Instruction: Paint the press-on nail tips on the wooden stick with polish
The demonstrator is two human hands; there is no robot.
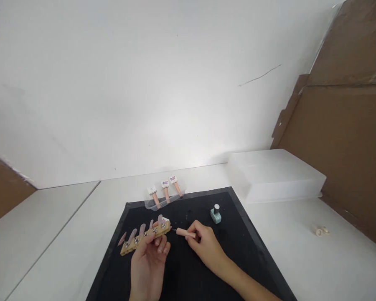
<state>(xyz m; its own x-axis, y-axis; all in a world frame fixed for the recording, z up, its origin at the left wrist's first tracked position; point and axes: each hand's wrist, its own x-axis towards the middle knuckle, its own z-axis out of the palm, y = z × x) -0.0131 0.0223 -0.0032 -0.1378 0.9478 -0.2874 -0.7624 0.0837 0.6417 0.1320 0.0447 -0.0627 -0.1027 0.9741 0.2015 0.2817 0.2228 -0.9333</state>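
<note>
Head view: white table [65, 267] crossed on the left by a dark seam, carrying a black rectangular mat [188, 278].
Room: white wall [144, 83] with a thin dark line; brown cardboard panel [341, 125] on the right.
Right of mat: translucent white plastic box [282, 175]; small cream-coloured pieces [320, 231] nearer.
Mat's far edge: clear plastic tray [148, 206] with three white square bottles with pink caps [166, 190].
On mat: pale teal bottle with dark, silver-topped cap [216, 215], beyond the right hand.
Left hand [148, 267]: fingers curled round a tan bar [131, 246] bearing pink nail-shaped tips [142, 229] and silver beads, above the mat.
Right hand [203, 242]: pinching a pink-handled brush [183, 232], dark end near the bar's right end; contact unclear.
In the way: left fingers hide part of the bar.
</note>
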